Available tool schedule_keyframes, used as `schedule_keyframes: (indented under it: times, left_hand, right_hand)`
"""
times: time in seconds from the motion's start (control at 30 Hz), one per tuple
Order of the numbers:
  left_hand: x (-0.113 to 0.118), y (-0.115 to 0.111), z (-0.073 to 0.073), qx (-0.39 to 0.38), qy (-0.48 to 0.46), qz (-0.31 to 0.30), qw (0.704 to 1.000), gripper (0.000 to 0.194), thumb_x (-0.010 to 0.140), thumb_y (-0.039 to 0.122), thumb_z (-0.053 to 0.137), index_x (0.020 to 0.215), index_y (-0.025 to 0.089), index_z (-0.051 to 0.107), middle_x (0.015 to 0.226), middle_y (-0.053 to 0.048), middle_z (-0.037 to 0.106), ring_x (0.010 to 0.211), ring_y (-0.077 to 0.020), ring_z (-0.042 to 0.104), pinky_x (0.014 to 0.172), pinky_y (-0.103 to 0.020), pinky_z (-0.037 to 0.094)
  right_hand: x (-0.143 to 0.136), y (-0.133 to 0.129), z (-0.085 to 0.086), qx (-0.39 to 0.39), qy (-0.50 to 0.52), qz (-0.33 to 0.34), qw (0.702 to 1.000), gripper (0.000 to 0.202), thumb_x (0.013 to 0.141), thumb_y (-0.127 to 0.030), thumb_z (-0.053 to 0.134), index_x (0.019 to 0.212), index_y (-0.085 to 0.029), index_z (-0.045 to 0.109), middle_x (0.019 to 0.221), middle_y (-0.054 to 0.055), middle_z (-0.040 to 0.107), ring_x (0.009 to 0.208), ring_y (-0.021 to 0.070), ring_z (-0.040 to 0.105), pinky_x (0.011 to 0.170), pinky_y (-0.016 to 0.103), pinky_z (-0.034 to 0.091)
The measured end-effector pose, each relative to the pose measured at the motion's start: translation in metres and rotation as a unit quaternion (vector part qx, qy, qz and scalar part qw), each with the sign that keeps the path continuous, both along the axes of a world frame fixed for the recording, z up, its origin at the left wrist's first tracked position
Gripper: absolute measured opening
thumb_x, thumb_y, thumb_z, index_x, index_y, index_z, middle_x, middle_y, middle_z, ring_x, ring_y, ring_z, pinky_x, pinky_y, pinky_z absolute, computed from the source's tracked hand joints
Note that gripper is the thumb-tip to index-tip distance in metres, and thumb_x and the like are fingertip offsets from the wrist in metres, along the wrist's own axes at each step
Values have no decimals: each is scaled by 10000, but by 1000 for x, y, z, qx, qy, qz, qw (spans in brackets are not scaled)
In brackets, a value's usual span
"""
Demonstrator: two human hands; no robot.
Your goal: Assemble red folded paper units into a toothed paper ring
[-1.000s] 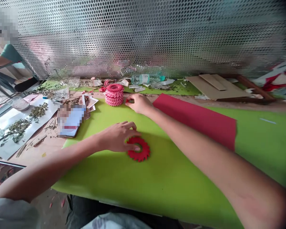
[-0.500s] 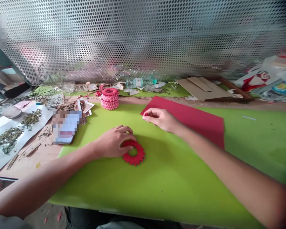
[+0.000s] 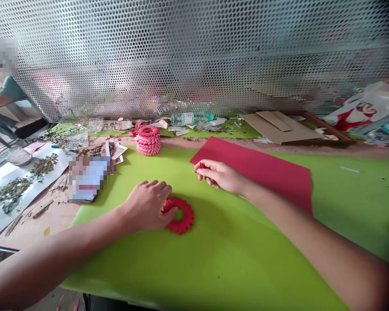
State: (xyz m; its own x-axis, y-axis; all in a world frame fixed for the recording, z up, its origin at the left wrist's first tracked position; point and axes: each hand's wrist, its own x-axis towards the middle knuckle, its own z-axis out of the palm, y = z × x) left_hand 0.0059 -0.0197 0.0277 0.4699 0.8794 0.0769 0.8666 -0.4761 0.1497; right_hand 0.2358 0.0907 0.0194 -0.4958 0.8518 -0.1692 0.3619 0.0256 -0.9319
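A red toothed paper ring [image 3: 187, 220] lies flat on the green tabletop [image 3: 214, 263]. My left hand [image 3: 149, 205] is closed at the ring's left side, its thumb across the band by the hole; the other fingers are curled and partly hidden. Up and to the right, my right hand [image 3: 218, 173] pinches a small red folded paper piece [image 3: 201, 166] between thumb and fingertips, above the table. Beneath and behind that hand is a large red paper sheet [image 3: 256, 160]. Farther back stands a stack of pink and red toothed paper rings [image 3: 148, 142].
A phone [image 3: 92, 179], partly blurred out, lies at the left beside dried plants [image 3: 13, 190] on white paper. Along the back are a plastic bottle [image 3: 189, 119], cardboard [image 3: 278, 127] and plastic bags [image 3: 366, 110], before a perforated metal panel [image 3: 194, 56].
My left hand has shifted slightly left and down along the ring's left side. The red piece in my right fingers shows more now. The whole view has tilted a little.
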Motion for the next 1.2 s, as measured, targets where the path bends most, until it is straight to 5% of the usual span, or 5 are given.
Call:
schedule_keyframes:
  times: [0.2, 0.47, 0.63, 0.83, 1.2]
  left_hand:
    - [-2, 6, -3, -131, -144, 33, 980, 230, 855, 432, 579, 842, 217, 496, 745, -19, 625, 644, -184, 555, 562, -290, 388]
    - [-10, 25, -7, -303, -555, 75, 771, 475, 798, 577, 689, 958, 202, 445, 750, -22, 712, 487, -76, 485, 469, -194, 348]
    - [-6, 23, -1, -243, -601, 116, 752, 471, 773, 566, 726, 970, 193, 515, 725, 2, 691, 528, -95, 543, 502, -198, 402]
    - [-15, 32, -1, -236, -668, 181, 682, 371, 864, 498, 615, 1045, 174, 602, 891, -52, 706, 710, -166, 676, 671, -278, 522]
    - [-21, 37, -4, -241, -663, 173, 687, 326, 881, 475, 580, 1011, 177, 589, 874, -37, 689, 560, -124, 622, 580, -251, 471]
  right_hand:
    - [-5, -3, 4, -63, 26, -8, 998, 142, 739, -316, 587, 810, -194, 571, 745, 12, 604, 529, 105, 468, 433, 225, 281]
    - [-11, -22, 13, -56, 54, 30, 997, 338, 840, -513, 597, 819, -176, 612, 644, -29, 440, 539, 102, 375, 487, 246, 282]
    - [-22, -37, 11, -30, 34, 102, 994, 425, 816, -580, 661, 878, -160, 643, 661, -29, 479, 533, 91, 353, 495, 259, 239]
    - [-20, -36, 10, 76, 83, 6, 994, 352, 837, -523, 667, 820, -173, 639, 660, -36, 479, 534, 87, 356, 508, 260, 259]
    - [-17, -31, 4, 88, 121, -59, 987, 383, 796, -554, 694, 829, -176, 641, 636, -39, 438, 537, 94, 341, 492, 258, 247]
